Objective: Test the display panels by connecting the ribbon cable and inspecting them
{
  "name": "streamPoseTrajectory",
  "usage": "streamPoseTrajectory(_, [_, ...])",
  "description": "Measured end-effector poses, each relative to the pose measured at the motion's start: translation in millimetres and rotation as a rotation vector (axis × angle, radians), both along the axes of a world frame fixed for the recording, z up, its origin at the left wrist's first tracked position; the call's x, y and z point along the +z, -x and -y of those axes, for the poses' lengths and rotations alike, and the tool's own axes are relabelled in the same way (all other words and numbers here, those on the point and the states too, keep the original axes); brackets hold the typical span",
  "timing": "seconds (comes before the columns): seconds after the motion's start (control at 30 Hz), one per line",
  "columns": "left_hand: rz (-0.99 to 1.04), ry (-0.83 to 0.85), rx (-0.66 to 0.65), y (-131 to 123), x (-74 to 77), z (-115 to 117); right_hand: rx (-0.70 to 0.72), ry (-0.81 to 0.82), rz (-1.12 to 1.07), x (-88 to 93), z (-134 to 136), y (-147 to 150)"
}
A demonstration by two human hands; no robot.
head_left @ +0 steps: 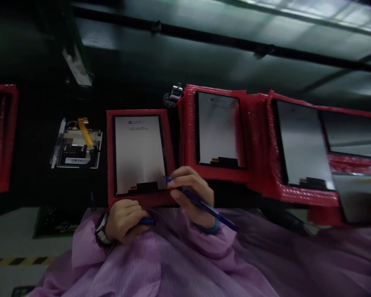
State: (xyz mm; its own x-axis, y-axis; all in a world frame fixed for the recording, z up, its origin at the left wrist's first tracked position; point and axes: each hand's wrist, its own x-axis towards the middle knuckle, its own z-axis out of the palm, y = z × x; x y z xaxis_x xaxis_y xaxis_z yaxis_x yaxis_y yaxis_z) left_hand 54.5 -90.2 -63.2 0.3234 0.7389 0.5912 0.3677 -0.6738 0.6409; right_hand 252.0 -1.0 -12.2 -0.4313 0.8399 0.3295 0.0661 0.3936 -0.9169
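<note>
A blue pen [224, 220] is pinched in my right hand [194, 194], its tip at the lower right corner of a display panel [139, 154]. Whether the tip touches the panel I cannot tell. The panel lies with its pale back up, printed near the top, with a black strip and a bit of orange flex at its lower edge. Beneath it is a red padded sheet [110, 152]. My left hand [125, 220] rests by the sheet's near edge, curled around a blue pen cap [147, 221].
More panels on red bubble wrap stand to the right, among them a nearer one [218, 128] and a farther one [303, 144]. Left of me lies an electronic assembly [77, 148] with an orange ribbon cable. A small metal object [174, 94] sits behind. Another red-wrapped panel [3, 152] is far left.
</note>
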Motion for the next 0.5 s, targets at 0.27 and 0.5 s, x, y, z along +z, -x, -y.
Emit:
streamPoseTrajectory(0.27, [-0.008, -0.022, -0.026, 8, -3.8, -5, -0.784, -0.133, 0.004, -10.5, -76, -89])
streamPoseTrajectory(0.5, [0.003, 0.007, -0.061, 9, 3.4, -10, -0.826, -0.056, 0.055, -32.8, -100, -86])
